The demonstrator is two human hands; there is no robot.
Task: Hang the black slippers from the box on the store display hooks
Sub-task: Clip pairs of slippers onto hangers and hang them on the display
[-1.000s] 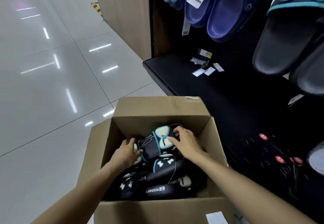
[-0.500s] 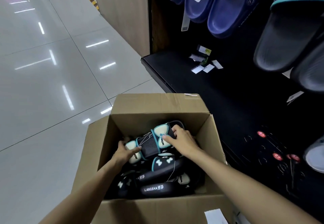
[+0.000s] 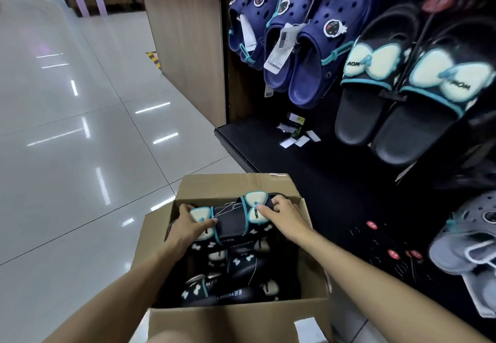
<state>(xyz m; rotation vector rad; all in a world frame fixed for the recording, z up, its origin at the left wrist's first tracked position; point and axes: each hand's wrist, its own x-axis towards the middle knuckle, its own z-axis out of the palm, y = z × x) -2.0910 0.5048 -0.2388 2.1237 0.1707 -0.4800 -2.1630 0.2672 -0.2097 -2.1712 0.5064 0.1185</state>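
Pick-up step: left hand (image 3: 188, 228) and right hand (image 3: 281, 215) each grip one end of a black bow slipper pair (image 3: 230, 218) at the cardboard box (image 3: 241, 318) top; next, likely lift to the display hooks.

I see black slipper pair (image 3: 233, 218) with teal-edged cream bows lying crosswise atop more slippers (image 3: 236, 270) inside open cardboard box (image 3: 230, 324).

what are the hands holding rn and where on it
Both hands grip one pair of black slippers above the box: left hand at the bow strap end, right hand on the other bow strap.
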